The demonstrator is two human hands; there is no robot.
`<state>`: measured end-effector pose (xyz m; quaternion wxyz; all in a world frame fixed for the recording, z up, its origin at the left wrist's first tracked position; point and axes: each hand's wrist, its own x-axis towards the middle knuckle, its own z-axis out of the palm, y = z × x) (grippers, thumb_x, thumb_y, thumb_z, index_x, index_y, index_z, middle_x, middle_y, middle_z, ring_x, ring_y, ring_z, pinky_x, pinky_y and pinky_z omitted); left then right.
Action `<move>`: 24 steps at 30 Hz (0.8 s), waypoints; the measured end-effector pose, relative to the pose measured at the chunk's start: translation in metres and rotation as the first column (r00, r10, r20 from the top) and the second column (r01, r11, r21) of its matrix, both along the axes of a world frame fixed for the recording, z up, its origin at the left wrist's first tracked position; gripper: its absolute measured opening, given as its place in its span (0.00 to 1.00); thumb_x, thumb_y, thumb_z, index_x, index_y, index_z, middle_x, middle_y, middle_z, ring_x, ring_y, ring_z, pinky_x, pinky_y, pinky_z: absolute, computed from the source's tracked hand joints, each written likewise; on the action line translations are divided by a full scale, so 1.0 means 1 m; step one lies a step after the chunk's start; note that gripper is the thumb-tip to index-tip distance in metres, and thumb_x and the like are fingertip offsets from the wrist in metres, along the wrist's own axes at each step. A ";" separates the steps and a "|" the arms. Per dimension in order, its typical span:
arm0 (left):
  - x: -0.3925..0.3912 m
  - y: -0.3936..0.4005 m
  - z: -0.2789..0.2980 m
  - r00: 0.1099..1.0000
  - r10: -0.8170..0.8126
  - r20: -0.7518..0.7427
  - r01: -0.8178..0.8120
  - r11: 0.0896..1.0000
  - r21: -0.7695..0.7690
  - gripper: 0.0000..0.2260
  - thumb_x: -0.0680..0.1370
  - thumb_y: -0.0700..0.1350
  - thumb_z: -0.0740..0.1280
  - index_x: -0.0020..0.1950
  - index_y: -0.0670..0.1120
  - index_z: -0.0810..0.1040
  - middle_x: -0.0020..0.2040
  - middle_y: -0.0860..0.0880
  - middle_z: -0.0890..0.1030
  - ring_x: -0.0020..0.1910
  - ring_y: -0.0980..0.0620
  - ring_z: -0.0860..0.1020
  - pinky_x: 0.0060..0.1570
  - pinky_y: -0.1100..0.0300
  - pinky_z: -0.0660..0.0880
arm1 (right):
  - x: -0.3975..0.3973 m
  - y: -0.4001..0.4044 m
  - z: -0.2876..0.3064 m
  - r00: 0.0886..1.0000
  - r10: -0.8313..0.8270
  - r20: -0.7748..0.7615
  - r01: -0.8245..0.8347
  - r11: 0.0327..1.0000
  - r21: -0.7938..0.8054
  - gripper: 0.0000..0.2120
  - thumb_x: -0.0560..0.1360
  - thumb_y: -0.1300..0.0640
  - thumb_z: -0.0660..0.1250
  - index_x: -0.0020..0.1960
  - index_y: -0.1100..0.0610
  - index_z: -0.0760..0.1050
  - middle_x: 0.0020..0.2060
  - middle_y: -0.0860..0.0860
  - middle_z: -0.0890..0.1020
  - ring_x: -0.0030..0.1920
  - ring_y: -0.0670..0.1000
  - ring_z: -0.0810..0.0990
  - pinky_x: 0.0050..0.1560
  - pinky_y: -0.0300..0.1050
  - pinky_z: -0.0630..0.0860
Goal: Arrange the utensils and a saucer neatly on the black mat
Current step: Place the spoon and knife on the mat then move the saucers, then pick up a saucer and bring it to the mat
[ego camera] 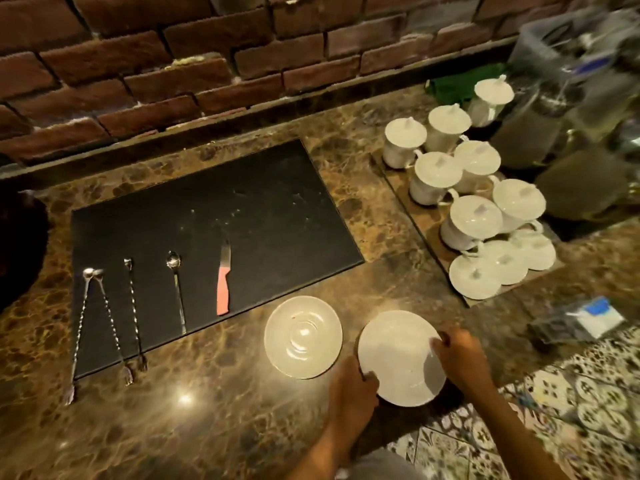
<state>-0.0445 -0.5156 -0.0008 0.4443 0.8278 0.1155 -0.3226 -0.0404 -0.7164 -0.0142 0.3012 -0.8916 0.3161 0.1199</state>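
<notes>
A black mat (242, 202) lies on the marble counter. Along its front edge rest three long twisted bar spoons (105, 313), a shorter steel spoon (176, 289) and a knife with a pink handle (223, 289), side by side with heads pointing away. Off the mat, in front of its right corner, a white saucer (303, 336) sits face up on the counter. A second white saucer (398, 358) is at the counter's front edge, held on both sides: my left hand (349, 382) grips its left rim and my right hand (460, 355) grips its right rim.
Several lidded white cups (471, 188) and loose lids crowd a tray at the right. Behind them stand blurred plastic containers (561, 98). A brick wall (173, 64) backs the counter. A small packet (585, 318) lies at the right. Patterned floor tiles (571, 410) show below the counter edge.
</notes>
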 end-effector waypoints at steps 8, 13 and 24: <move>0.016 0.016 0.009 0.967 0.247 0.066 -0.250 0.968 0.035 0.11 0.80 0.39 0.64 0.40 0.52 0.72 0.38 0.52 0.78 0.38 0.54 0.78 0.28 0.69 0.76 | 0.033 0.023 0.014 0.992 0.082 0.091 -0.090 0.992 0.086 0.08 0.75 0.62 0.67 0.54 0.61 0.81 0.47 0.57 0.85 0.42 0.51 0.76 0.45 0.44 0.72; 0.026 0.067 0.019 0.860 0.451 0.240 -0.479 0.875 0.071 0.06 0.81 0.37 0.63 0.50 0.44 0.79 0.45 0.48 0.81 0.46 0.48 0.80 0.48 0.60 0.79 | 0.078 0.088 0.022 0.952 0.232 0.201 -0.277 0.929 0.244 0.09 0.76 0.63 0.65 0.53 0.56 0.81 0.40 0.48 0.82 0.41 0.48 0.77 0.36 0.32 0.70; 0.021 0.097 0.015 0.806 0.528 0.266 -0.574 0.808 0.133 0.10 0.80 0.38 0.63 0.52 0.40 0.84 0.50 0.43 0.84 0.51 0.45 0.80 0.56 0.49 0.79 | 0.088 0.129 0.004 0.915 0.365 0.172 -0.401 0.873 0.277 0.07 0.76 0.60 0.66 0.52 0.55 0.81 0.44 0.48 0.83 0.41 0.42 0.79 0.39 0.33 0.72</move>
